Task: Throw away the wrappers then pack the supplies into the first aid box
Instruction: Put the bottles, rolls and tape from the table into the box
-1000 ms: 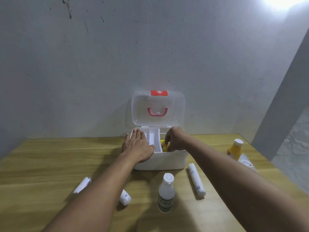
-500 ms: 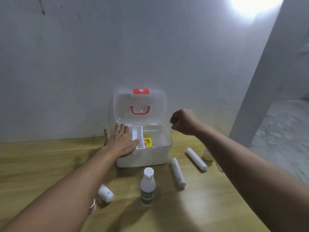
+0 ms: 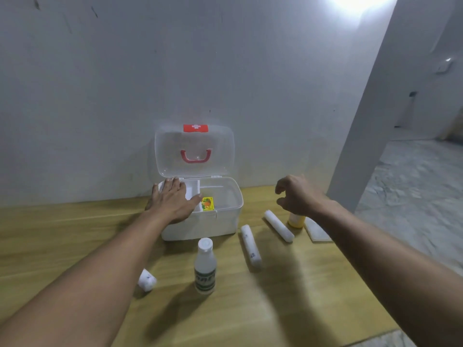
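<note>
One small yellow packet (image 3: 207, 203) sits in the first aid box (image 3: 225, 221); your left hand (image 3: 172, 199) rests flat on it, your right hand (image 3: 297, 195) hovers half-curled and empty. Bottles and rolls remain on the desk (image 3: 75, 236).

Wooden table (image 3: 62, 236) against grey wall (image 3: 125, 83); stone floor (image 3: 413, 184) right.

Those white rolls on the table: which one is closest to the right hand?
The long roll lying just below the right hand, beside the yellow bottle. The other long roll lies nearer the box; the short roll sits far left.
</note>
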